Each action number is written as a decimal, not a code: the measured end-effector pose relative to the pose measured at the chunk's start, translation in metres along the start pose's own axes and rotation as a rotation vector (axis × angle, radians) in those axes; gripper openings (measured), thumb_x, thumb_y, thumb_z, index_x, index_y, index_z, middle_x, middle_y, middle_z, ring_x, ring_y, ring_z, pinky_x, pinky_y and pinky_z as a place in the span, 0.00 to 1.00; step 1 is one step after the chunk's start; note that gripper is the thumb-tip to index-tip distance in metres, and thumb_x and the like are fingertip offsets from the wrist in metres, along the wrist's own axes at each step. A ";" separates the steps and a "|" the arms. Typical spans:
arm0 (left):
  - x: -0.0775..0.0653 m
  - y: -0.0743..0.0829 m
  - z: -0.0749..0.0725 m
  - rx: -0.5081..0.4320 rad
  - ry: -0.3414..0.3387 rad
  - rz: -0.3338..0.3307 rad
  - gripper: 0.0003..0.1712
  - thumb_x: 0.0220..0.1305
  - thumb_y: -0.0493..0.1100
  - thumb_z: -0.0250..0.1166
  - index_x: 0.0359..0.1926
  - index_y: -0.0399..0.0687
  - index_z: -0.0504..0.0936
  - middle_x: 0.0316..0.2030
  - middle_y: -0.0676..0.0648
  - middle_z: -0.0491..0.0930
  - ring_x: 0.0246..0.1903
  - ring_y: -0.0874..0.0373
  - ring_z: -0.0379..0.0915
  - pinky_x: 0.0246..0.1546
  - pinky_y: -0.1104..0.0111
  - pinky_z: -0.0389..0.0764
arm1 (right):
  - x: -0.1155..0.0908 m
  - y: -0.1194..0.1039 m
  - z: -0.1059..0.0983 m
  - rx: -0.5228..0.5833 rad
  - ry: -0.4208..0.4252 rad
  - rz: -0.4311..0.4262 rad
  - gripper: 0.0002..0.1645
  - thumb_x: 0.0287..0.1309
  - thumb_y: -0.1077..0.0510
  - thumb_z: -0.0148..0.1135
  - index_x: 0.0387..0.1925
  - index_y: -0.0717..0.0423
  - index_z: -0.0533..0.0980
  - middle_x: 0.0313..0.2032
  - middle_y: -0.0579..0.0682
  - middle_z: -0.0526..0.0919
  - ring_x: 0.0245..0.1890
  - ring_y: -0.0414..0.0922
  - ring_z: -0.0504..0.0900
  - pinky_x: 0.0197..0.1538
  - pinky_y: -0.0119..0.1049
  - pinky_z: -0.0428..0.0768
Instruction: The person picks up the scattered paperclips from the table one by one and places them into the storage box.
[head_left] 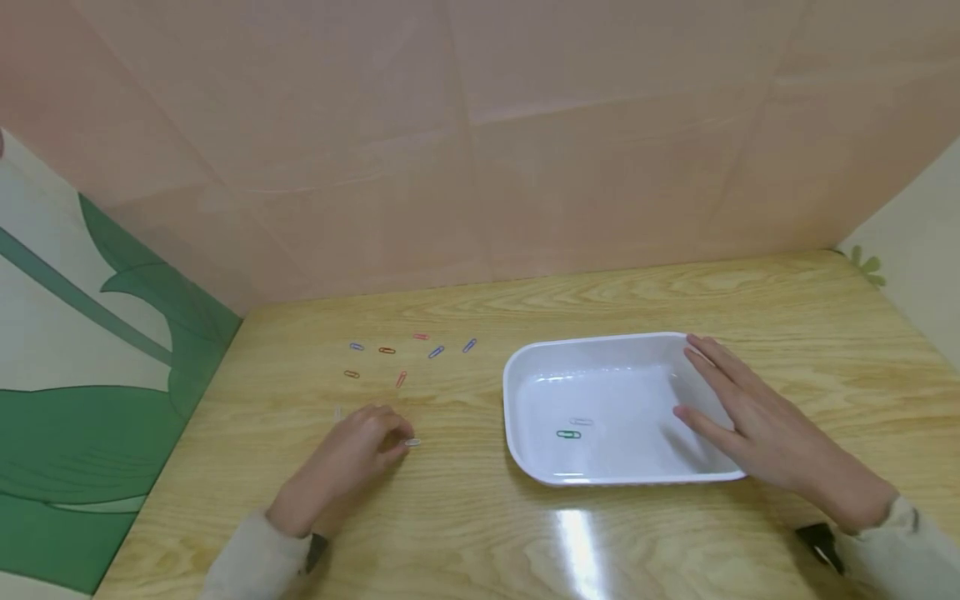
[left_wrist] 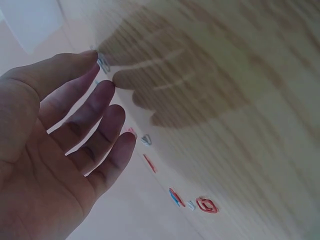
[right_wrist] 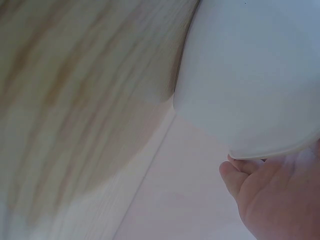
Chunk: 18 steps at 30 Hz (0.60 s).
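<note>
At the left of the tabletop, my left hand [head_left: 356, 450] pinches a whitish paper clip [head_left: 412, 442] between thumb and index finger, close to the wood. In the left wrist view that paper clip [left_wrist: 103, 63] shows at the thumb tip, the other fingers loosely bent. A white rectangular tray [head_left: 607, 481] stands to the right, with a green paper clip [head_left: 568, 434] and a pale paper clip [head_left: 581, 422] lying inside. My right hand [head_left: 772, 429] rests at the tray's right rim, fingers fairly straight and thumb over the inside. In the right wrist view, fingertips [right_wrist: 232, 177] show beside the rim.
Beyond my left hand lie several loose paper clips, among them a red one [head_left: 401, 379], a pink one [head_left: 422, 337] and a blue one [head_left: 469, 345]. A clear paper clip [head_left: 338, 412] lies behind that hand. A pinkish wall [head_left: 480, 167] closes off the table's back.
</note>
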<state>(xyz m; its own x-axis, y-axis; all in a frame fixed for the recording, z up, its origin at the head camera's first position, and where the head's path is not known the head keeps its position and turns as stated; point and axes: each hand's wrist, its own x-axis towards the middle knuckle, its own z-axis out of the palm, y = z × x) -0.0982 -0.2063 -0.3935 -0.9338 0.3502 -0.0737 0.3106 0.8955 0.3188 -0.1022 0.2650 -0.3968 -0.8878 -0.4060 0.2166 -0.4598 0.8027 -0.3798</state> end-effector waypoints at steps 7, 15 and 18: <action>0.004 0.002 0.001 -0.033 -0.037 -0.085 0.05 0.58 0.38 0.71 0.35 0.53 0.85 0.39 0.53 0.84 0.46 0.56 0.78 0.55 0.57 0.79 | 0.000 0.001 0.000 0.004 -0.007 -0.007 0.48 0.68 0.48 0.58 0.78 0.60 0.46 0.79 0.57 0.44 0.79 0.55 0.42 0.79 0.36 0.33; 0.009 0.002 0.003 -0.045 -0.062 -0.081 0.07 0.56 0.36 0.70 0.31 0.53 0.81 0.34 0.56 0.79 0.39 0.62 0.73 0.48 0.62 0.79 | 0.000 0.001 0.000 -0.002 -0.010 0.000 0.48 0.68 0.47 0.58 0.78 0.59 0.46 0.79 0.57 0.44 0.79 0.54 0.42 0.78 0.32 0.32; 0.009 0.002 0.002 -0.048 -0.069 -0.076 0.08 0.56 0.36 0.71 0.30 0.54 0.80 0.33 0.56 0.78 0.39 0.62 0.72 0.48 0.61 0.79 | 0.000 0.000 0.000 -0.004 -0.011 0.004 0.48 0.68 0.47 0.58 0.78 0.59 0.46 0.79 0.56 0.44 0.79 0.54 0.42 0.79 0.33 0.32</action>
<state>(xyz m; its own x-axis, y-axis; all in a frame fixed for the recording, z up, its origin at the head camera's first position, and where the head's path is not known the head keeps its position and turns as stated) -0.1052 -0.2006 -0.3959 -0.9393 0.3014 -0.1640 0.2289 0.9065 0.3547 -0.1025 0.2654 -0.3964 -0.8900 -0.4071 0.2055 -0.4559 0.8061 -0.3773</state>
